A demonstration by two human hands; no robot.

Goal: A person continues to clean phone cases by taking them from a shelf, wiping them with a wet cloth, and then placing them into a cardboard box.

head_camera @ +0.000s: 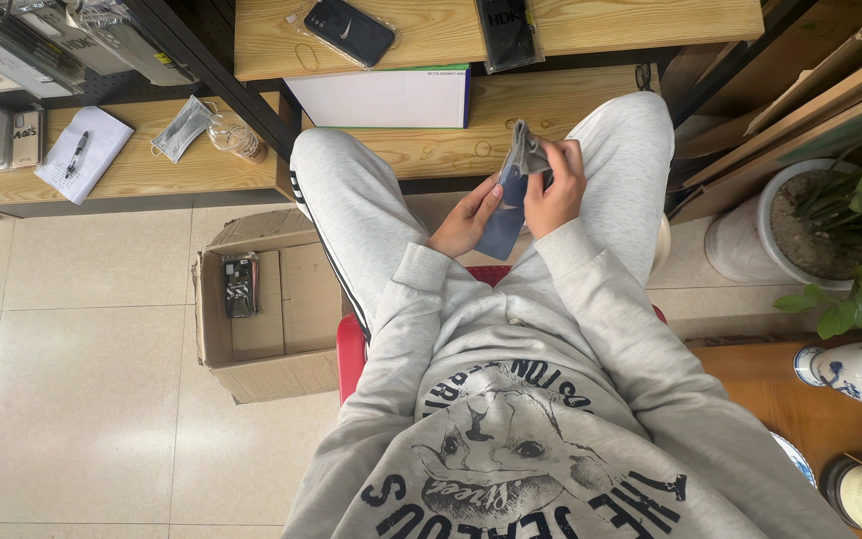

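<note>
both hands closed on one item, centre of frame, just above the lap. left hand (pixel 468 217) supports a flat dark-blue phone-shaped slab (pixel 504 222) from below and from the picture-left side, fingers curled along its edge. right hand (pixel 555 186) pinches a grey cloth (pixel 526 152) against the upper end of the slab, fingertips folded over the cloth; grip is clenched on the cloth, with the cloth touching the slab. slab is tilted, lower end pointing toward the torso, upper end hidden under the cloth.

person is seated on a red stool (pixel 352 351), grey sweatshirt and grey trousers with a dark side stripe, knees apart, hands between them.

surroundings: low wooden surface (pixel 421 150) runs across the upper part of the frame, knees just in front of it. on it at upper centre a white box with blue edge (pixel 381 98). higher wooden shelf (pixel 591 22) at top carries a dark phone case in a clear bag (pixel 349 30). upper left: white notepad (pixel 85 152) with a pen (pixel 77 154) lying on it, and near it a grey face mask (pixel 182 128). open cardboard box (pixel 256 321) on the tiled floor, left of centre, just beside the left leg, a small dark item inside. right edge: potted plant in a white pot (pixel 830 225); lower right, a blue-and-white ceramic jar (pixel 855 367).
</note>
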